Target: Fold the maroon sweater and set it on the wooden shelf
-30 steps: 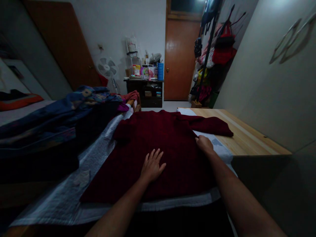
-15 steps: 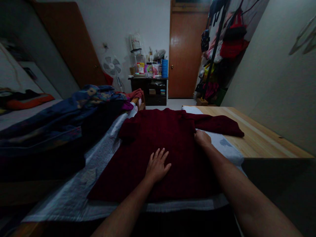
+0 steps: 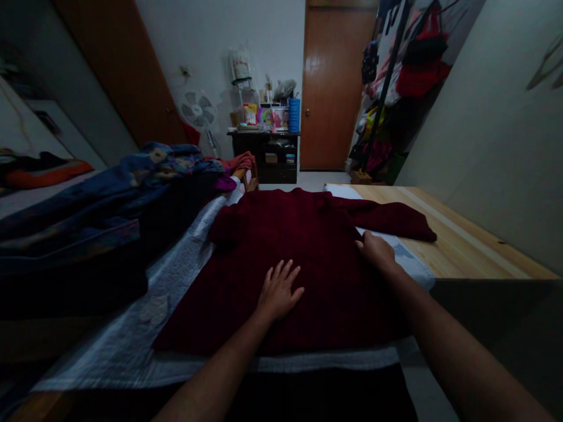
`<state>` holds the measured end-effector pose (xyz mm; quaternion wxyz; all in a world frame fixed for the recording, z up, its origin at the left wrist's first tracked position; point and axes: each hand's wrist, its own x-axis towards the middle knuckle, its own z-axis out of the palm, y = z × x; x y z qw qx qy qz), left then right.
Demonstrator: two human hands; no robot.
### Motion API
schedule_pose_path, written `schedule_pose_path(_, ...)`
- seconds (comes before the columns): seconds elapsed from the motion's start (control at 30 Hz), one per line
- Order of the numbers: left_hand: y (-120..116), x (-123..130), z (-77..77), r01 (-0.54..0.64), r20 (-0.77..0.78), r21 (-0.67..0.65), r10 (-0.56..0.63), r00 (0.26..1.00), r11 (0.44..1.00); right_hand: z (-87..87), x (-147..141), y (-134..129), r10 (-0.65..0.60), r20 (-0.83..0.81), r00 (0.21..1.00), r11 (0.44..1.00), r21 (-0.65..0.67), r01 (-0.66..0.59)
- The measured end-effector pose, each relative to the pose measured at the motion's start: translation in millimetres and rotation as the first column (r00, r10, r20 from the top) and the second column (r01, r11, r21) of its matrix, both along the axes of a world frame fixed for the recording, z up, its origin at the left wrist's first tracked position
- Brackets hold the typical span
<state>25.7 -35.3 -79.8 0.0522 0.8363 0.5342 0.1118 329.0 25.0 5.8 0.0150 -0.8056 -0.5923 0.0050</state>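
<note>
Garment (image 3: 325,293) of dark red fabric lies spread on a pale cloth (image 3: 118,346) across the middle of the scene, its hem toward the near side. One sleeve (image 3: 396,220) stretches right, its end resting on a wooden bench (image 3: 466,234); on the left only a short piece of the other shows. The left hand (image 3: 278,293) rests palm down on the garment's middle, its fingers spread apart and holding nothing. The right hand (image 3: 377,251) has its grip clamped on the garment's right edge, below that outstretched sleeve. Piled clothes (image 3: 153,167) lie to the left. On the far side stand a fan (image 3: 197,109), a dark cabinet (image 3: 264,153) and a brown door (image 3: 332,88).
</note>
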Motion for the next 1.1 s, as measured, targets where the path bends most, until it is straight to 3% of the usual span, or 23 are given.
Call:
schedule_pose_path(0.23,-6,17,3.9,-0.015,-0.002,-0.085,0.014,1.0,0.996,4.5,-2,-41,0.063,0.052,0.997,0.997,-0.057,-0.06)
schedule_pose_path(0.4,-18,32,2.2,0.033,0.014,-0.015,-0.033,0.999,0.999,1.8,10,-44,0.054,-0.016,0.998,0.998,-0.034,-0.054)
schedule_pose_path(0.7,-22,33,3.4,0.051,-0.018,-0.006,-0.051,0.999,0.999,1.0,19,-66,0.047,-0.074,0.996,0.998,-0.032,-0.049)
schedule_pose_path(0.83,-27,50,6.4,0.184,-0.021,-0.044,-0.185,0.983,0.982,-0.4,24,-89,0.095,-0.156,0.983,0.991,-0.075,-0.108)
schedule_pose_path(0.97,-35,79,9.6,0.356,0.014,-0.097,-0.356,0.934,0.929,-3.3,25,-111,0.113,-0.209,0.971,0.985,-0.105,-0.137)
schedule_pose_path(1.1,-37,102,11.2,0.413,0.027,-0.135,-0.413,0.91,0.901,-8.3,30,-122,0.191,-0.333,0.923,0.976,-0.04,-0.216)
